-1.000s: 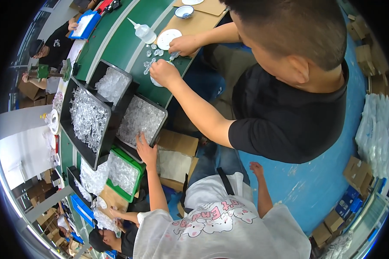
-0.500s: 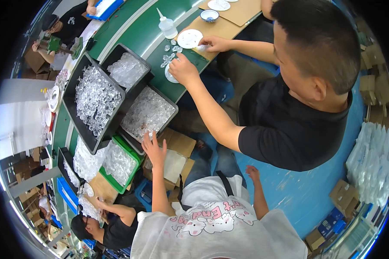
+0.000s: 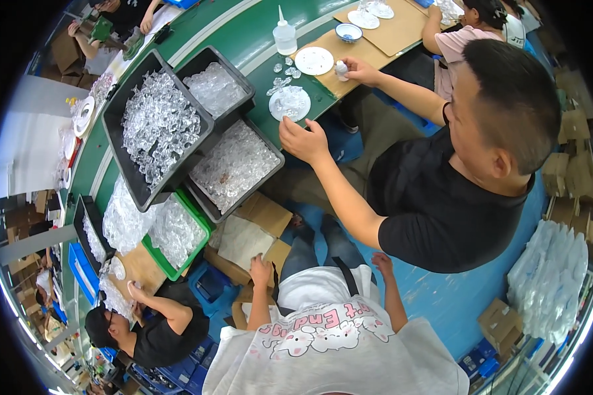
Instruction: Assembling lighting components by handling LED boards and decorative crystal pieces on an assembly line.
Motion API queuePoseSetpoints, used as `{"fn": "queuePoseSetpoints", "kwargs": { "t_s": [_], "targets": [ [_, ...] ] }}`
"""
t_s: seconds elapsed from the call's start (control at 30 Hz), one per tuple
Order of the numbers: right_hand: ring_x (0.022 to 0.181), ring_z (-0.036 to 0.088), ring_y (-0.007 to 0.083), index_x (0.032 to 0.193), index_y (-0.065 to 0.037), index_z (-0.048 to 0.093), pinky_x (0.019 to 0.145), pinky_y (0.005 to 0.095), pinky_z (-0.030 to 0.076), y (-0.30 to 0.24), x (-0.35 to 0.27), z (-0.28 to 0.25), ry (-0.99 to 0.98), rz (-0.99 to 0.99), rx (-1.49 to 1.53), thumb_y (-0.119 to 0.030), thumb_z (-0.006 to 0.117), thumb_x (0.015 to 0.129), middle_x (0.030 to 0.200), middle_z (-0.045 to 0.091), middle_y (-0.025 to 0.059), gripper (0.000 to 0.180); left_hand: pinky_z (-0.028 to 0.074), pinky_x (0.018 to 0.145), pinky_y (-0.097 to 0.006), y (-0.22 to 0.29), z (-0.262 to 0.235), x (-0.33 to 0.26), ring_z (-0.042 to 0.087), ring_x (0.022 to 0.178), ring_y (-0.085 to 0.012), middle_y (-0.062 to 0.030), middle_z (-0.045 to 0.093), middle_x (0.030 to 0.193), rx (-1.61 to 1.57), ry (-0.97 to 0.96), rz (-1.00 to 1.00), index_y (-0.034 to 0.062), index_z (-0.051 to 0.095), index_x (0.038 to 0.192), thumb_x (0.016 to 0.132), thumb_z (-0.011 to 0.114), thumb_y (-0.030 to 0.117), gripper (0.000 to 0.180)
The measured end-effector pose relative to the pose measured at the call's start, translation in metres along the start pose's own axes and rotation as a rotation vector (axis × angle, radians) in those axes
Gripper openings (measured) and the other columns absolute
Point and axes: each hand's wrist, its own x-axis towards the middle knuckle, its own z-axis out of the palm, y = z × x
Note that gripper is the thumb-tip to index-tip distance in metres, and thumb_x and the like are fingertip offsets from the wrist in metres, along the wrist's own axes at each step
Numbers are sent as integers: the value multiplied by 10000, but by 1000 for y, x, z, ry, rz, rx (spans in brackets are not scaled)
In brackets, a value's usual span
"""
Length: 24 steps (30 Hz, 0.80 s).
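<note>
My left hand (image 3: 260, 268) hangs low beside my left leg, close to an open cardboard box (image 3: 245, 241). Its fingers are loosely apart, and I see nothing in them. My right hand (image 3: 381, 263) hangs by my right hip over the blue floor, empty, its fingers slightly bent. Ahead and to the left, a dark bin of clear plastic pieces (image 3: 223, 172) stands at the table edge. Beside it, a larger grey bin (image 3: 199, 126) is heaped with clear faceted pieces. A green crate (image 3: 203, 245) with clear pieces in bags stands left of the cardboard box.
At front right, a seated person in black (image 3: 445, 197) works at the green table (image 3: 257, 122), with white discs (image 3: 314, 60), a squeeze bottle (image 3: 285, 36) and a bowl (image 3: 348, 32) before them. Another person (image 3: 158, 329) sits at lower left. Plastic bags (image 3: 548, 280) and cartons line the right side.
My left hand has drawn back from the lower bin to beside my leg. The person in black has moved a hand off a white disc, which now shows clear pieces on it.
</note>
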Motion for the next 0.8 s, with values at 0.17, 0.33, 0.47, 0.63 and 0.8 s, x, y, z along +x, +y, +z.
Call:
{"fn": "queuePoseSetpoints", "kwargs": {
  "t_s": [0.17, 0.33, 0.47, 0.63, 0.8],
  "targets": [
    [772, 592, 100, 1015, -167, 603, 603, 241, 418, -8, -11, -5, -54, 41, -21, -273, 533, 785, 868, 633, -7, 262, 424, 813, -409, -43, 36, 3, 525, 934, -370, -226, 483, 1115, -177, -349, -116, 44, 472, 1143, 727, 570, 279, 488],
    [775, 592, 106, 1013, -159, 604, 609, 246, 424, 1, -17, -12, -54, 87, -51, -267, 530, 799, 867, 633, 2, 251, 436, 798, -403, -29, 43, 1, 543, 929, -350, -225, 544, 1023, -209, -152, -114, 46, 507, 1101, 745, 552, 289, 434],
    [770, 589, 108, 1007, -154, 605, 620, 252, 428, -2, -17, -10, -49, 58, -60, -275, 528, 808, 873, 631, 11, 245, 439, 795, -397, -21, 40, 5, 546, 932, -333, -211, 547, 1016, -213, -154, -129, 43, 508, 1096, 753, 547, 301, 432],
    [766, 587, 109, 1002, -148, 605, 631, 256, 427, -18, -20, -3, -73, 2, -68, -294, 524, 812, 880, 629, 18, 253, 442, 793, -389, -37, 47, 13, 540, 936, -341, -225, 542, 996, -218, -119, -76, 52, 501, 1105, 744, 575, 259, 422],
    [764, 587, 113, 1011, -150, 605, 629, 256, 424, -21, -23, -1, -54, 25, -74, -292, 529, 806, 878, 629, 20, 261, 441, 797, -390, -40, 49, 17, 536, 935, -348, -237, 536, 997, -198, -131, -77, 46, 494, 1108, 739, 590, 242, 429]
  ]
}}
